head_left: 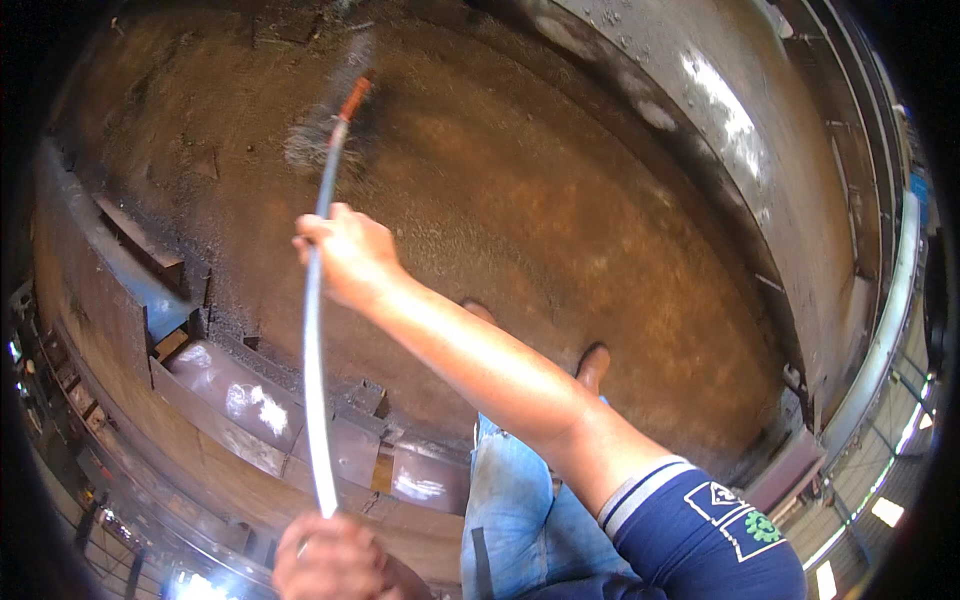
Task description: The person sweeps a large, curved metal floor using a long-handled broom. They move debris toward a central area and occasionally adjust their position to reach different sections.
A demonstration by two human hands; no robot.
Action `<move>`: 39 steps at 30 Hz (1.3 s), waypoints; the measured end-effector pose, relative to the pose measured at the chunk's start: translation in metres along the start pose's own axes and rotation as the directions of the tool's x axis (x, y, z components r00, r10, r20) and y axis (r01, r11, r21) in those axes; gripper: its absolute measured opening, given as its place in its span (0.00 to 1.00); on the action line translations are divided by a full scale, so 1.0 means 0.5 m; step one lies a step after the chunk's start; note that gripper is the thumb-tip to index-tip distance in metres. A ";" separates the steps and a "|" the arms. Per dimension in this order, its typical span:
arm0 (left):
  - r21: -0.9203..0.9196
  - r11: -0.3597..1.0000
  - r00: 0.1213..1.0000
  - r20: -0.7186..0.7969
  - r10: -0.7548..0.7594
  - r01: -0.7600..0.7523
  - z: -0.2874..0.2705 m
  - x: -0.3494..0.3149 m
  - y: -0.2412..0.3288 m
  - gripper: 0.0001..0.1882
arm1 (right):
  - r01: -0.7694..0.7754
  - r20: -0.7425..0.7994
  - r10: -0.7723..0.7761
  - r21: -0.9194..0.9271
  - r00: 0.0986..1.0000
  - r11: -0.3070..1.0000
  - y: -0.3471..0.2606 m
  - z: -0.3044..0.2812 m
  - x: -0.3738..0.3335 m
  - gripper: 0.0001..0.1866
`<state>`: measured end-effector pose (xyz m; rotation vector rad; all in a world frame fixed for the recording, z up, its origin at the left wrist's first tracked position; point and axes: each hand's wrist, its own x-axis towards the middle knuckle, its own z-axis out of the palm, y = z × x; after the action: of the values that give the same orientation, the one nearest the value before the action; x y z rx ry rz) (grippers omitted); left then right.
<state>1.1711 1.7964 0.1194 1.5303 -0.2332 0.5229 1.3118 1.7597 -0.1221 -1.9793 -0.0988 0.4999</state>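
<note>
A long, pale, silvery pole (314,380) runs from the lower edge up to the far left-centre, looking bowed. Its far part is orange-red (354,97), and a blurred grey patch beyond it hides what kind of head it has. My right hand (350,250) is closed round the middle of the pole, with the arm stretched across from the lower right. Near the lower edge, my left hand (335,560) grips the near end; motion smears it somewhat. The far end is over a brown, dusty, rust-coloured floor (520,200), beside a greyish patch of loose dust or debris (312,142).
A big curved grey metal wall (690,90) rises at the right. Steel plates and ledges (240,395) form a raised edge at the left and lower left, with a small metal block (369,398). My brown boots (593,368) stand on the floor.
</note>
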 end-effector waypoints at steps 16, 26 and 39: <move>-0.366 0.872 0.938 0.006 -0.346 0.325 -0.003 -0.052 -0.148 0.20 | -0.210 -0.137 0.160 -0.564 0.978 0.798 0.251 -0.128 -0.247 0.15; -0.544 0.690 0.734 0.678 0.028 0.477 -0.081 0.179 0.094 0.18 | 0.089 0.018 -0.090 -0.458 0.996 0.885 -0.045 -0.265 -0.363 0.18; -0.385 0.884 0.928 0.350 -0.126 0.265 0.126 -0.043 0.158 0.19 | 0.095 0.144 -0.047 -0.347 0.988 0.933 0.073 -0.326 -0.596 0.12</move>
<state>1.1270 1.7272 0.1823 1.1802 -0.4060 0.0471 1.0986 1.5206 -0.0041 -2.2815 -0.3669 0.5999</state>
